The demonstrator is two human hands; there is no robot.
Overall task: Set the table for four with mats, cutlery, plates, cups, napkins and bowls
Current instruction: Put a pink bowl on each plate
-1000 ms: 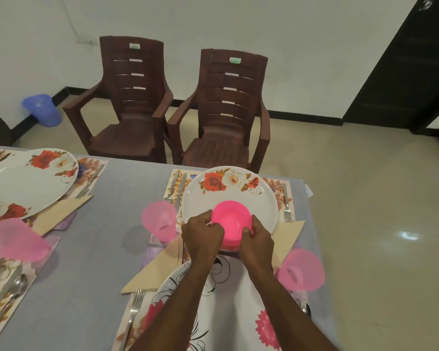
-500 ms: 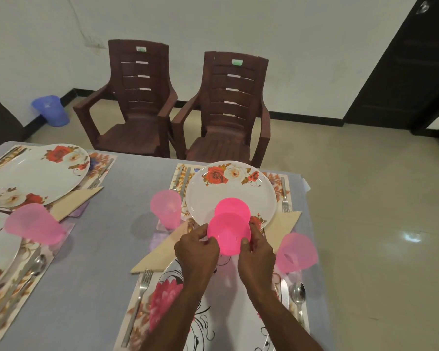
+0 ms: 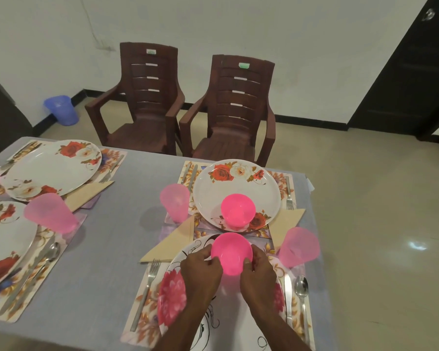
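A grey cloth-covered surface [image 3: 117, 244] carries four floral mats: one at near right [image 3: 143, 310], one at far right [image 3: 280, 179], one at far left [image 3: 113, 162] and one at near left [image 3: 33, 292]. Each mat bears a plate with cutlery beside it. A pink cup [image 3: 175, 202] stands left of the far right mat, with a beige napkin [image 3: 171, 243] below it. Another napkin [image 3: 88, 192] lies by the far left mat.

Four plates [image 3: 236, 188], four cups [image 3: 175, 202], two bowls [image 3: 237, 208], four napkins [image 3: 171, 243], four mats [image 3: 142, 310], two chairs [image 3: 228, 110].
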